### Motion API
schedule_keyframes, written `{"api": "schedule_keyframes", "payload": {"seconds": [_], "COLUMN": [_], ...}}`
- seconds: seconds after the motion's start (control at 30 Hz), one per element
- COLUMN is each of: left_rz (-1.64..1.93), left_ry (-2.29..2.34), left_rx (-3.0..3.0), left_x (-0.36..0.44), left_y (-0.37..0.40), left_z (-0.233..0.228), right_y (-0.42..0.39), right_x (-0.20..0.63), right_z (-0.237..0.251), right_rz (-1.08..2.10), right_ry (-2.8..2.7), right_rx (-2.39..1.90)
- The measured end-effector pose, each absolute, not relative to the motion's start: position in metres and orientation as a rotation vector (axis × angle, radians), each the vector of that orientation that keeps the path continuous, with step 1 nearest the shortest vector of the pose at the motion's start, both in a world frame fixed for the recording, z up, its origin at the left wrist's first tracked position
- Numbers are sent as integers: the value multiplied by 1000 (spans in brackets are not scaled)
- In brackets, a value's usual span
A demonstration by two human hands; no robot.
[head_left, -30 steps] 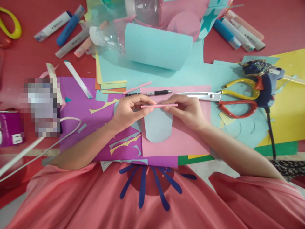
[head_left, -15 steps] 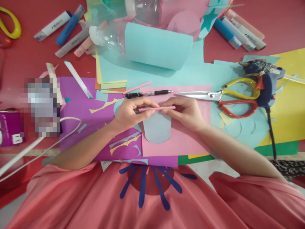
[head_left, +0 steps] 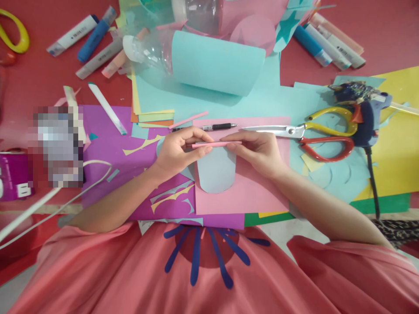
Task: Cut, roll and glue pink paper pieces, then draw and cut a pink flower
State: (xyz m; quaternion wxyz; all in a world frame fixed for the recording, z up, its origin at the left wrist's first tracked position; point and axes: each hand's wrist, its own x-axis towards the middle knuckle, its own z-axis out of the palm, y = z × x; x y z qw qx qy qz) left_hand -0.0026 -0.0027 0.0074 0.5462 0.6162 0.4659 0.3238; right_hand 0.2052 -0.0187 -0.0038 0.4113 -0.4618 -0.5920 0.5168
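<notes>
Nearest, a pale blue paper piece with a rounded bottom (head_left: 216,172) lies on a pink sheet (head_left: 255,192). Along its top edge, the left hand (head_left: 176,152) and right hand (head_left: 258,150) pinch a thin, straight pink paper strip (head_left: 216,144) by its ends. Beyond lie a black pen (head_left: 218,127) and red-and-yellow-handled scissors (head_left: 304,131).

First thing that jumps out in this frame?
Dead centre, the left hand and right hand pinch a thin pink paper strip between them, over a pale blue rounded cutout lying on a pink sheet. To the right lie yellow-and-red scissors; above, a plastic bottle wrapped in turquoise paper.
</notes>
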Motion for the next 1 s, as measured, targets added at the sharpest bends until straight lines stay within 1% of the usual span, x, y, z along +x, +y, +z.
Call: {"api": "schedule_keyframes", "payload": {"seconds": [0.13,0.3,0.63,0.73,0.9,1.0], "left_rz": [784,902,988,966,764,720], "left_ry": [1121,1114,1059,1077,1068,1040], "left_rx": [1407,1343,1331,1343,1415,1471], "left_x": [-3,-2,-3,-5,-5,-4], "left_y": [-3,-2,1,1,-1,-1], "left_z": [7,3,-3,-1,7,8], "right_y": [-19,-20,-19,-18,-18,-19], "right_x": [205,205,204,204,203,202], "right_z": [-4,-4,-3,-3,-2,-2], "right_rz": [1267,1198,1224,1209,1207,1179], "right_ry": [-1482,-1493,-1420,-1419,-1430,-1456], "right_rx": [-1165,-1181,-1160,-1168,-1173,-1194]}}
